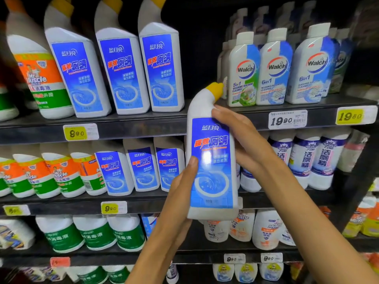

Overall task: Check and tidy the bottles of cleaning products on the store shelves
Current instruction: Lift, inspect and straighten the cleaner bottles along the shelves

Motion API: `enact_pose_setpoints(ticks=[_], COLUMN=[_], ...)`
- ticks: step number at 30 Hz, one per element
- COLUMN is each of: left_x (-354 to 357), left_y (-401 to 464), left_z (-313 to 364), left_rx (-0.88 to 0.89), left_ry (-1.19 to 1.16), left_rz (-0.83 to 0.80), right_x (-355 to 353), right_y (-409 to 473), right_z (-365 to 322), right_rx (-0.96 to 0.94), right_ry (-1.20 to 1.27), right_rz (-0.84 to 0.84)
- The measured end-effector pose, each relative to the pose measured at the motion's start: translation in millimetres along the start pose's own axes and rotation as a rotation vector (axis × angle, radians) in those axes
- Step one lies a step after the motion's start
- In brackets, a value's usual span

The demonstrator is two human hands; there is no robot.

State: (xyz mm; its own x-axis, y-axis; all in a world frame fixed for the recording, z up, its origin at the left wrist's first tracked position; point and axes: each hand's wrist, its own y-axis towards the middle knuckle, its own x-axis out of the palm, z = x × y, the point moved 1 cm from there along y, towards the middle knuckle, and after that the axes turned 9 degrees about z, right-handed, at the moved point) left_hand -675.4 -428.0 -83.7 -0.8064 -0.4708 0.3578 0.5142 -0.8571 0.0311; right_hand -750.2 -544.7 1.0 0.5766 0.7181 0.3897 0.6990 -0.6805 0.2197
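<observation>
I hold a white toilet-cleaner bottle [211, 160] with a blue label and a yellow angled cap upright in front of the shelves. My left hand [182, 189] grips its lower left side, thumb on the label. My right hand [240, 138] wraps round its right side and neck from behind. Three matching blue-label bottles [121, 72] stand on the top shelf to the left, with a gap to their right. More of the same bottles [143, 169] stand on the shelf below.
Walch washing-machine cleaner bottles [274, 68] fill the top shelf at right. Orange and green Mr Muscle bottles [41, 78] stand at far left. Purple-label bottles [320, 160] sit behind my right arm. Green-label jugs [94, 234] line a lower shelf. Price tags [287, 119] run along shelf edges.
</observation>
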Motion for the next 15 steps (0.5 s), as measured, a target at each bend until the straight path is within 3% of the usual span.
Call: enact_pose_setpoints(ticks=[4,7,15], left_x=[-2,-10,-20], left_y=[4,7,10], left_z=[-1,0,-1], left_rx=[0.074,0.182,0.434], left_ry=[0.076,0.212,0.275], left_rz=[0.039,0.034,0.026], right_x=[-2,0,-14], right_y=[-1,-4,-28], right_z=[-2,-8,-11], right_rx=[-0.107,-0.241,-0.383], right_ry=[0.076,0.080,-0.177], right_rz=[0.015,-0.111,-0.326])
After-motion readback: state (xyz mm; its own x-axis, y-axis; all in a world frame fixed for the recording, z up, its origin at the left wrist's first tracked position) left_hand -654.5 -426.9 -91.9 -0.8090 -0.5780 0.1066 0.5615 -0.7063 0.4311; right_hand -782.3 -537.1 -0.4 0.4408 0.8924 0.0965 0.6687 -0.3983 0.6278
